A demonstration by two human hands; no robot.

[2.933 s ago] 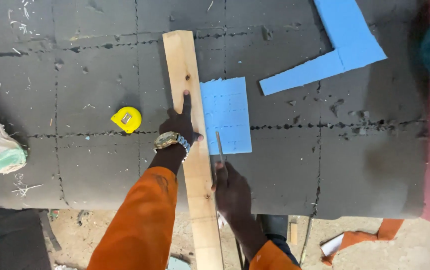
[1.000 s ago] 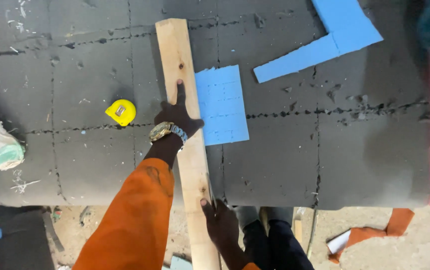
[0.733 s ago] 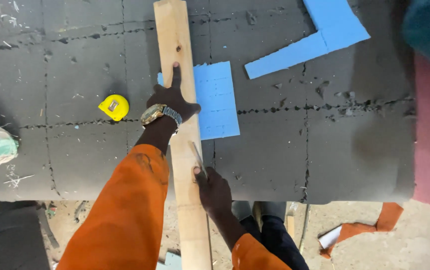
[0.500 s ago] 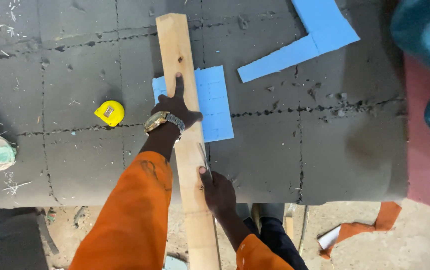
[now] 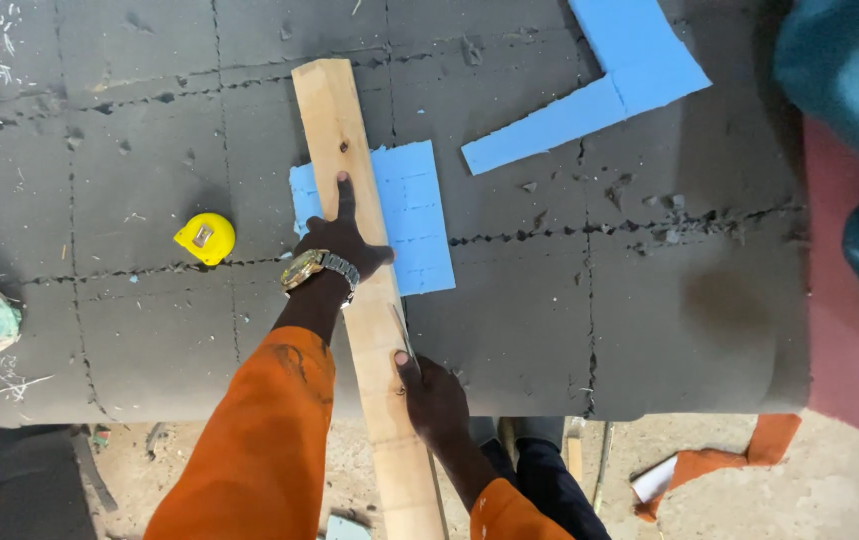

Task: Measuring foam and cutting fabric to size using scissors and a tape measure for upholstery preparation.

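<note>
One wooden plank (image 5: 364,290) lies lengthwise across the dark grey foam-covered bench (image 5: 569,320), over one small blue foam sheet (image 5: 417,215). The left hand (image 5: 341,240) presses flat on the plank, fingers spread, gripping nothing. The right hand (image 5: 431,395) rests closed at the plank's right edge; what it grips cannot be told. One yellow tape measure (image 5: 205,238) sits left. One L-shaped blue offcut (image 5: 589,90) lies well apart. Sandy floor (image 5: 749,500) below.

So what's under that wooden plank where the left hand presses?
A blue foam sheet lies under the wooden plank, showing on both sides, on the dark grey mat. The left hand holds the plank down; the strip beneath it is hidden.
</note>
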